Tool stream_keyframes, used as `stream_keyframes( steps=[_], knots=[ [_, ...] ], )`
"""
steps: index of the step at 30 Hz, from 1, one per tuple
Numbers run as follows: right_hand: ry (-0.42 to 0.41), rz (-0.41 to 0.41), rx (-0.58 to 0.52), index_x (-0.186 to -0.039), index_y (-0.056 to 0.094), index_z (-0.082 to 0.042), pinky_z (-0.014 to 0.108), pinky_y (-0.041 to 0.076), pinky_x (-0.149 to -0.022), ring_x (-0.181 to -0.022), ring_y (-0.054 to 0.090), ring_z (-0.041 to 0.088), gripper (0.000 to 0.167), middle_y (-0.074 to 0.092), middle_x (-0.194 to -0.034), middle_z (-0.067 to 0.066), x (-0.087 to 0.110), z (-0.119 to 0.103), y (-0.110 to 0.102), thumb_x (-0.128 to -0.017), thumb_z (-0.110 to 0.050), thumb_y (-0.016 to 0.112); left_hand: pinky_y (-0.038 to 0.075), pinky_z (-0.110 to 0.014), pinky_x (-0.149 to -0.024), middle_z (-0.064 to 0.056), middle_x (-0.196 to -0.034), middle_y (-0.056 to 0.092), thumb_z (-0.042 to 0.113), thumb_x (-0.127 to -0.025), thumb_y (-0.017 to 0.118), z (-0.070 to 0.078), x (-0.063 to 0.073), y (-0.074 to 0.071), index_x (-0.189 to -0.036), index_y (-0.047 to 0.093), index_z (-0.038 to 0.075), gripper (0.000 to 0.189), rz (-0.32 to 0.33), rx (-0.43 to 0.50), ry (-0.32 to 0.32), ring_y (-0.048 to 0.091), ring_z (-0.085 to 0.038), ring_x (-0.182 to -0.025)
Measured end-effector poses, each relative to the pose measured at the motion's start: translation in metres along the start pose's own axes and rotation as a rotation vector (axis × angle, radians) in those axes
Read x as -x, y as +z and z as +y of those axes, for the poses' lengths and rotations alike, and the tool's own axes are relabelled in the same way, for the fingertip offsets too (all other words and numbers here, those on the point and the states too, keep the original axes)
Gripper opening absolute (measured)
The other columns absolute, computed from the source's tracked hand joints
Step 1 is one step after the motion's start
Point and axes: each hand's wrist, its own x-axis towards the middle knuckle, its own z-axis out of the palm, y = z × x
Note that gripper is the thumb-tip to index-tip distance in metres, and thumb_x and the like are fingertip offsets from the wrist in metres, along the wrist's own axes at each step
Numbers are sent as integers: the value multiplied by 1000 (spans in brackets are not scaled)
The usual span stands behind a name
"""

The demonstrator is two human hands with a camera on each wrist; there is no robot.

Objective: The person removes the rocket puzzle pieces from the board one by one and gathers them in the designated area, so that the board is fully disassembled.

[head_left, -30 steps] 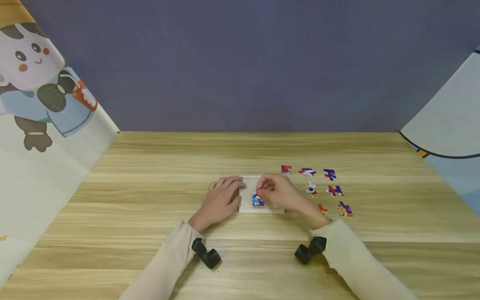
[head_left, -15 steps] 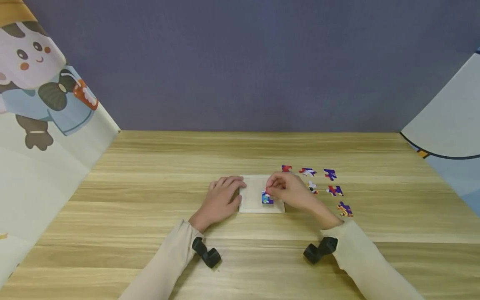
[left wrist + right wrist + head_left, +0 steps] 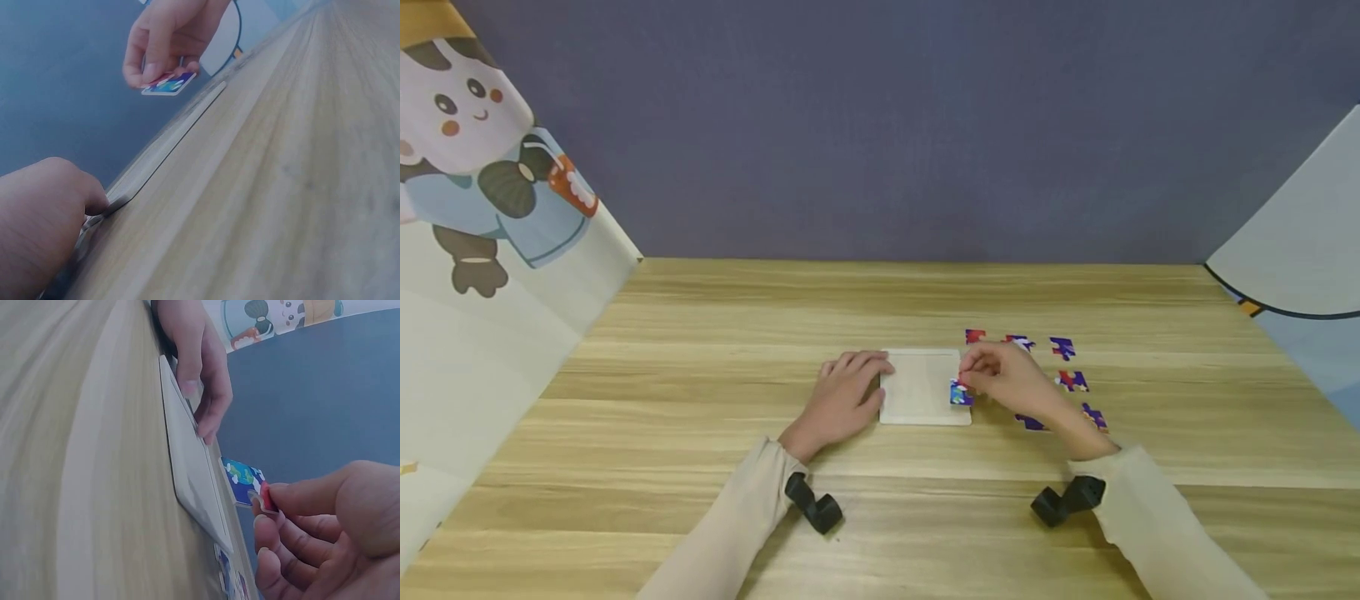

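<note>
A jigsaw puzzle piece, blue with a green-and-blue globe and a red tab, is pinched between the thumb and fingers of my right hand. In the left wrist view the piece is raised above the puzzle tray. Seen from the head, it overlaps the right edge of that pale, shallow tray. My left hand rests at the tray's left edge, fingers fairly straight, with fingertips and thumb touching the rim.
Several loose puzzle pieces lie right of the tray, among them a red one, a purple one and a red-and-purple one. My right hand hides some of them. A dark wall rises behind the wooden table.
My right hand has moved rightward with the puzzle piece, from over the tray's middle to its right edge. The left hand has stayed at the tray's left side.
</note>
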Motion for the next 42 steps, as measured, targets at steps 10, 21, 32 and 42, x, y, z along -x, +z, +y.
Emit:
stream_keyframes(
  steps=[10, 21, 32, 42],
  knots=[
    [15, -33, -6, -93, 62, -2, 25, 50, -63, -76, 58, 15, 6, 65, -88, 10, 10, 4, -15, -93, -7, 59, 35, -45, -95, -5, -141, 50, 22, -94, 52, 1, -1, 0, -124, 57, 16, 31, -3, 0, -3, 44, -26, -128],
    [56, -79, 17, -93, 64, -1, 26, 51, -61, -73, 59, 16, 9, 65, -84, 8, 12, 9, -25, -92, -9, 61, 34, -46, -95, -4, -141, 50, 22, -94, 52, 1, -1, 1, -123, 58, 17, 30, 9, 9, -6, 43, -26, -128],
    [64, -137, 43, -90, 64, -1, 26, 52, -61, -72, 60, 16, 7, 66, -83, 7, 10, 10, -23, -91, -7, 62, 34, -46, -96, -4, -141, 49, 22, -94, 51, 0, 0, 0, -124, 57, 17, 31, -4, 9, -15, 42, -25, -128],
    [38, -140, 29, -87, 66, 0, 21, 48, -60, -69, 56, 12, 6, 65, -80, 8, 10, 14, -22, -89, -5, 63, 34, -45, -95, -4, -141, 49, 22, -94, 52, 2, 0, 0, -123, 57, 16, 31, -1, 10, -14, 43, -25, -128]
  ],
)
